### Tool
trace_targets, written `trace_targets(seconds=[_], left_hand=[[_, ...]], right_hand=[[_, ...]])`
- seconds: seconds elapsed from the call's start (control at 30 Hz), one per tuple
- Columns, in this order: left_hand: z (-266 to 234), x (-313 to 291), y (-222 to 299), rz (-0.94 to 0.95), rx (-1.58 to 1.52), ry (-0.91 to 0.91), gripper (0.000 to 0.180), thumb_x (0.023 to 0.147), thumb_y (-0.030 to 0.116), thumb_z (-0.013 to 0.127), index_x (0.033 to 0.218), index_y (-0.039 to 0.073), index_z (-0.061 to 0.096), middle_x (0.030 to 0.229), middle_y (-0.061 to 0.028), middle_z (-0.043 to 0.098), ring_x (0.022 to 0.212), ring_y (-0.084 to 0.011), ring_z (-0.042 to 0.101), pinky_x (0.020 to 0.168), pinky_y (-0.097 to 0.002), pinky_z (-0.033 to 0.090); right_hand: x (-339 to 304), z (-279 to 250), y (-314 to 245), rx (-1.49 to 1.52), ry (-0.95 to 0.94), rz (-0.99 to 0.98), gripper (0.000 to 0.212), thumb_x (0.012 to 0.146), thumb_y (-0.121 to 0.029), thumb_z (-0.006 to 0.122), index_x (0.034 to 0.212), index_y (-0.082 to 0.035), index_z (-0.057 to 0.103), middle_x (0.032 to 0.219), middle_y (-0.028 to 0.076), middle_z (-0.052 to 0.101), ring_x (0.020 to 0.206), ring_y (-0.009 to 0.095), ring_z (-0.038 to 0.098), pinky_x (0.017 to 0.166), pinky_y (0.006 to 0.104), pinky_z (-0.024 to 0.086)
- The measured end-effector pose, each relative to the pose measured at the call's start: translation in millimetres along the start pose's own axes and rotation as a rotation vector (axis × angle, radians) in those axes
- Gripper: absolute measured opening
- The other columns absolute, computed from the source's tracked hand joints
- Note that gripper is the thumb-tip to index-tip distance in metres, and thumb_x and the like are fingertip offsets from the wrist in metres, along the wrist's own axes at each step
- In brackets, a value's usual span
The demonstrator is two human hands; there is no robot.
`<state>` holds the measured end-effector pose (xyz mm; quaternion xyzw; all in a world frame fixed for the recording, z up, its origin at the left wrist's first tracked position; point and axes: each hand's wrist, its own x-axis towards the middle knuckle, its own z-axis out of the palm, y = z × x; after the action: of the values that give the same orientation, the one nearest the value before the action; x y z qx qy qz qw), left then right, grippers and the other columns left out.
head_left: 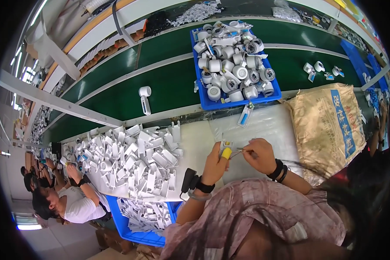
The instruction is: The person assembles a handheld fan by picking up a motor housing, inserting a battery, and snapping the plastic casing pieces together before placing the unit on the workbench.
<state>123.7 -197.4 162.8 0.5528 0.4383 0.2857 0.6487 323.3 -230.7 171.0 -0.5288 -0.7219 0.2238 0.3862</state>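
Observation:
My left hand (pixel 215 166) is closed around a small white plastic part (pixel 226 143) with a yellowish spot inside. A yellow cover (pixel 226 153) sits on one of its fingertips. Close by on the right, my right hand (pixel 261 157) pinches a thin metal tool (pixel 235 152), perhaps tweezers, its tip pointing at the left hand's fingers. Just beyond both hands, a white handle piece with a blue insert (pixel 245 115) lies against the blue crate (pixel 206 105). White round-headed units (pixel 239 71) fill that crate. Left of my hands spreads a heap of white plastic shells (pixel 138 151).
Behind the work surface (pixel 197 151) runs a green conveyor belt (pixel 117 96) carrying a single white unit (pixel 145 99) and several others (pixel 319 66). A gold-brown sack (pixel 307 112) lies right. A blue bin (pixel 125 224) of shells stands lower left. Co-workers (pixel 80 201) sit along the left.

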Motion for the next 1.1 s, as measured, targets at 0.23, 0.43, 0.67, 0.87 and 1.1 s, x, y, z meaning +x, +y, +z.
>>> trace_targets(seconds=[0.23,0.43,0.67,0.87,1.1], left_hand=[[19.3,-4.0,13.2,0.113,-0.205,-0.01,0.031,0.092,0.002,0.042,0.123,0.002,0.039,0.087,-0.0066,0.056,0.063,-0.0098,0.051,0.054,-0.025,0.046],[17.0,-8.2,13.8,0.031,-0.233,-0.113,0.04,0.092,0.001,0.041,0.132,0.001,0.036,0.107,-0.0087,0.054,0.096,-0.0129,0.052,0.083,-0.0252,0.043],[22.5,-10.4,20.7,0.202,-0.176,-0.098,0.034,0.089,0.001,0.037,0.123,0.0,0.037,0.089,-0.0066,0.054,0.068,-0.0119,0.051,0.061,-0.0267,0.046],[23.3,-11.4,25.8,0.189,-0.108,-0.111,0.032,0.089,0.002,0.038,0.121,-0.001,0.037,0.086,-0.0072,0.055,0.068,-0.0124,0.052,0.062,-0.0271,0.046],[23.4,-9.2,22.1,0.229,-0.034,-0.096,0.032,0.085,0.0,0.04,0.117,-0.001,0.039,0.079,-0.0083,0.055,0.068,-0.0156,0.053,0.062,-0.0285,0.044]], right_hand=[[-3.2,5.1,-5.2,0.084,0.101,-0.05,0.02,0.075,0.002,0.07,0.093,-0.005,0.063,0.085,0.008,0.063,0.081,0.024,0.059,0.069,0.0331,0.047],[-5.3,3.8,-9.1,0.072,0.184,-0.086,0.022,0.072,0.004,0.071,0.091,-0.007,0.067,0.084,0.007,0.062,0.079,0.024,0.058,0.069,0.0327,0.047],[-3.5,1.4,-7.3,0.035,0.241,-0.192,0.024,0.068,0.003,0.074,0.089,-0.008,0.068,0.089,0.005,0.058,0.084,0.025,0.054,0.072,0.0346,0.045],[-2.9,2.1,-3.0,0.04,0.234,-0.191,0.028,0.064,-0.002,0.077,0.089,-0.012,0.069,0.085,0.003,0.056,0.082,0.026,0.051,0.074,0.0355,0.043],[-1.1,1.9,-1.1,0.056,0.216,-0.176,0.026,0.065,-0.002,0.077,0.088,-0.012,0.069,0.085,0.003,0.057,0.084,0.026,0.05,0.074,0.0351,0.043]])
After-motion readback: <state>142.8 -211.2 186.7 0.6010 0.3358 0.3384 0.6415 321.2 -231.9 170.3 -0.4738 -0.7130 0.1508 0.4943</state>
